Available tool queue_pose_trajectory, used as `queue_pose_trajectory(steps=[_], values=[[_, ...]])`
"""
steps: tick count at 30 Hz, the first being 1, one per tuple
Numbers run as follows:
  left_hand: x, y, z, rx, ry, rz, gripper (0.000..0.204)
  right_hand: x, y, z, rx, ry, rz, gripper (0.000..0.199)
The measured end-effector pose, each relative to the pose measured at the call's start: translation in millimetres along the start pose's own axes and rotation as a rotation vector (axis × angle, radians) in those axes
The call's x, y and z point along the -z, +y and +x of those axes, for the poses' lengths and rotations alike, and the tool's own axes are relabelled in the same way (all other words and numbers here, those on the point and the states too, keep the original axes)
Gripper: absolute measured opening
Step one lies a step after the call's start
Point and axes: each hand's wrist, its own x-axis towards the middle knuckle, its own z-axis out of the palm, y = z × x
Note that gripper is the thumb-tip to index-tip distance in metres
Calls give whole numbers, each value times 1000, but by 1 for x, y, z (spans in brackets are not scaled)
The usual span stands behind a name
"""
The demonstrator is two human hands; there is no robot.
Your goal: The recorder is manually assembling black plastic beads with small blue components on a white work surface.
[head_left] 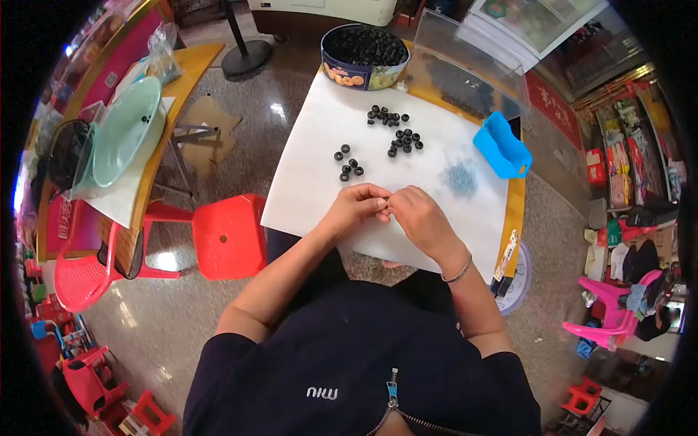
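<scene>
So both bare hands meet just below the centre of the frame, over the near part of a white, flat-topped table (305, 167). Left hand (360, 206) has thumb and forefinger pinching a tiny dark piece (387, 204), and right hand (419, 216) is curled in from the other side, fingertips pressed together on it too. It's mostly covered, so can't tell its exact shape.

Just above the hands there are three loose bunches of small, round, glossy black beads with holes: one left of centre (353, 163), one at upper centre (384, 115), and one slightly right of that (406, 141). Top of the frame: a wide round printed tin (363, 78) full of black bits. Over on the right, a bright blue plastic bin (502, 147) sits beside a scatter of fine blue-grey specks (460, 179).
</scene>
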Motion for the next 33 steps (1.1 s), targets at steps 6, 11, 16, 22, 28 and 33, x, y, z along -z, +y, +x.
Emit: queue_pose_trajectory(steps=[6, 11, 16, 22, 28, 33], values=[[-5, 8, -4, 23, 11, 10, 18, -7, -3, -11, -157, 221, 154, 8], [-3, 3, -4, 31, 28, 14, 17, -22, -5, -16, -23, 348, -44, 8], [-10, -1, -4, -12, 54, 71, 16, -25, 4, -22, -1, 344, -104, 8], [-13, -3, -2, -10, 75, 169, 17, -27, 0, -28, -9, 377, -111, 9], [-23, 0, -6, -18, 60, 242, 24, -29, 1, -32, -32, 362, -131, 12], [-23, 4, -7, 8, 10, 320, 30, -29, -3, -33, -36, 374, -126, 14]])
